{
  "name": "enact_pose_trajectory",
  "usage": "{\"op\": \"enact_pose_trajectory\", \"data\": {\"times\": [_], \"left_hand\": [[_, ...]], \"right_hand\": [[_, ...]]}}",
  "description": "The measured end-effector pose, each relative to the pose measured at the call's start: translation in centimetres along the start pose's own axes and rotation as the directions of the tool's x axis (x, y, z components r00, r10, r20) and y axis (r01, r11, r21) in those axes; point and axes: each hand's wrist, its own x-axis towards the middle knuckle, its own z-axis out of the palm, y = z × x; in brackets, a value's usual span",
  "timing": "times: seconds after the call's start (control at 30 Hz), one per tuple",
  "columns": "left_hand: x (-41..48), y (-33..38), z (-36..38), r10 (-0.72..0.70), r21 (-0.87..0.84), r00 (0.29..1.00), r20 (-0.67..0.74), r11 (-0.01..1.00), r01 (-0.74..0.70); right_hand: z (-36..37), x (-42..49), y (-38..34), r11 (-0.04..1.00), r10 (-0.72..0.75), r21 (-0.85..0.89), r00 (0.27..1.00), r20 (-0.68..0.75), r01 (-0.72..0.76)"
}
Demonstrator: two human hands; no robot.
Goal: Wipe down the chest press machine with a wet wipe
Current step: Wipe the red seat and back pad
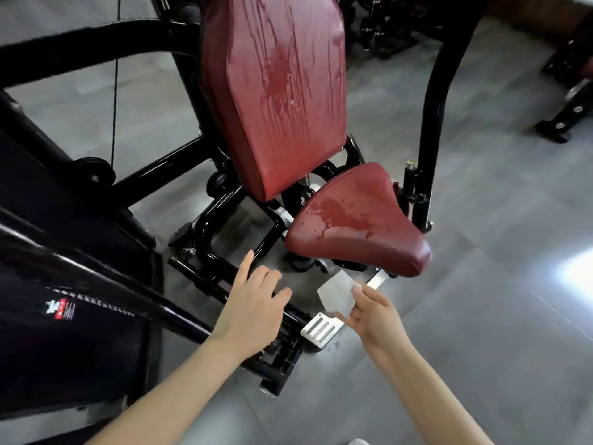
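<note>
Head view looks down on a chest press machine of glossy black steel tubing [205, 239]. Its tall red vinyl back pad [282, 91] stands at 12 o'clock, streaked with wet runs. The rounded red vinyl seat pad [359, 226] sits just to 3 o'clock of centre, with wet patches across its top. The right hand [375, 316], at 5 o'clock, pinches a small white square wet wipe [337, 293] between thumb and fingertips. The wipe hangs in the air at 6 o'clock of the seat pad's front edge, apart from it. At 6 o'clock of the wipe, a slotted silver metal foot plate [321, 329] lies on the grey tiled floor [497, 220]. The left hand [253, 303], at 7 o'clock, hovers over a low black frame tube [208, 274] and holds nothing. Its index finger is stretched forward and the other fingers are loosely bent; whether it touches the tube cannot be told.
</note>
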Motion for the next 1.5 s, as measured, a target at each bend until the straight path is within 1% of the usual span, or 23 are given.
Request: {"op": "enact_pose_trajectory", "data": {"times": [0.1, 0.2, 0.4, 0.6, 0.63, 0.67, 0.7, 0.73, 0.77, 0.8, 0.83, 0.87, 0.9, 0.93, 1.03, 1.13, 1.2, 1.23, 1.27, 1.33, 1.4, 1.43, 1.5], "left_hand": [[2.2, 1.4, -2.6, -0.079, -0.074, 0.997, 0.017, 0.994, 0.080], [4.2, 2.8, -3.2, -0.220, -0.174, 0.975, 0.035, 0.959, 0.222], [8.9, 3.4, 0.1, -0.536, -0.396, 0.832, 0.143, 0.740, 0.544], [13.7, 2.7, 4.4, -0.609, -0.482, 0.765, 0.210, 0.616, 0.623], [14.3, 2.4, 4.9, -0.612, -0.488, 0.762, 0.211, 0.609, 0.625], [14.9, 2.1, 5.4, -0.616, -0.491, 0.757, 0.217, 0.601, 0.630], [15.4, 1.7, 6.0, -0.623, -0.490, 0.748, 0.230, 0.589, 0.642], [15.8, 1.4, 6.7, -0.629, -0.489, 0.736, 0.249, 0.575, 0.656], [16.1, 1.1, 7.3, -0.632, -0.490, 0.727, 0.268, 0.560, 0.668], [16.3, 0.9, 7.8, -0.633, -0.493, 0.721, 0.283, 0.549, 0.675], [16.6, 0.7, 8.4, -0.635, -0.493, 0.714, 0.294, 0.539, 0.682], [16.8, 0.6, 9.0, -0.641, -0.493, 0.708, 0.298, 0.531, 0.689], [17.0, 0.5, 9.5, -0.651, -0.494, 0.699, 0.297, 0.521, 0.696], [17.2, 0.4, 10.0, -0.666, -0.494, 0.682, 0.302, 0.503, 0.709], [17.8, 0.2, 11.2, -0.739, -0.485, 0.580, 0.343, 0.389, 0.783], [18.4, 0.2, 12.3, -0.768, -0.495, 0.479, 0.426, 0.245, 0.834], [18.6, 0.2, 13.0, -0.745, -0.503, 0.446, 0.495, 0.172, 0.847], [18.8, 0.1, 13.2, -0.737, -0.505, 0.444, 0.509, 0.161, 0.848], [18.8, 0.0, 13.5, -0.741, -0.508, 0.444, 0.505, 0.161, 0.846], [19.0, -0.1, 13.9, -0.771, -0.512, 0.426, 0.473, 0.153, 0.845], [19.1, 0.0, 14.1, -0.797, -0.525, 0.397, 0.456, 0.119, 0.843], [19.0, 0.2, 14.2, -0.800, -0.533, 0.385, 0.460, 0.098, 0.840], [18.7, 0.4, 14.3, -0.789, -0.542, 0.373, 0.488, 0.061, 0.838]], "right_hand": [[-1.3, -1.5, -4.3, 0.999, 0.043, 0.003, 0.999, -0.023, -0.043], [-2.4, -1.2, -7.8, 0.998, 0.065, -0.009, 0.997, -0.030, -0.065], [-2.6, 5.2, -12.1, 0.998, 0.055, 0.000, 0.997, -0.048, -0.055], [-2.2, 12.5, -12.8, 0.975, 0.189, 0.125, 0.981, -0.049, -0.181], [-2.2, 13.6, -13.0, 0.981, 0.183, 0.085, 0.980, -0.075, -0.176], [-2.3, 14.7, -13.3, 0.990, 0.127, -0.044, 0.983, -0.133, -0.133], [-2.5, 15.7, -13.4, 0.950, 0.004, -0.303, 0.976, -0.216, -0.071], [-2.8, 16.5, -13.4, 0.784, -0.188, -0.619, 0.936, -0.298, -0.040], [-3.3, 17.0, -13.2, 0.554, -0.408, -0.833, 0.870, -0.278, -0.006], [-3.6, 17.3, -12.9, 0.368, -0.561, -0.926, 0.815, -0.147, 0.086], [-3.8, 17.7, -12.3, 0.209, -0.638, -0.953, 0.769, 0.036, 0.217], [-4.1, 18.2, -11.6, 0.043, -0.641, -0.944, 0.734, 0.224, 0.326], [-4.2, 18.8, -10.8, -0.109, -0.588, -0.910, 0.712, 0.383, 0.400], [-4.4, 19.6, -10.1, -0.217, -0.497, -0.869, 0.715, 0.491, 0.445], [-4.9, 21.8, -9.1, -0.427, -0.242, -0.770, 0.760, 0.603, 0.475], [-6.6, 22.8, -8.4, -0.542, -0.067, -0.644, 0.736, 0.674, 0.540], [-8.1, 23.7, -9.7, -0.572, 0.050, -0.538, 0.681, 0.730, 0.619], [-8.7, 24.8, -10.8, -0.577, 0.049, -0.530, 0.674, 0.737, 0.621], [-9.0, 26.1, -12.0, -0.555, 0.000, -0.582, 0.700, 0.714, 0.594], [-8.5, 27.9, -13.2, -0.456, -0.180, -0.763, 0.791, 0.584, 0.459], [-5.7, 27.6, -11.9, -0.409, -0.286, -0.828, 0.808, 0.515, 0.383], [-4.5, 26.6, -10.2, -0.433, -0.260, -0.793, 0.783, 0.565, 0.428], [-4.0, 24.6, -7.3, -0.535, -0.067, -0.585, 0.660, 0.748, 0.610]]}}
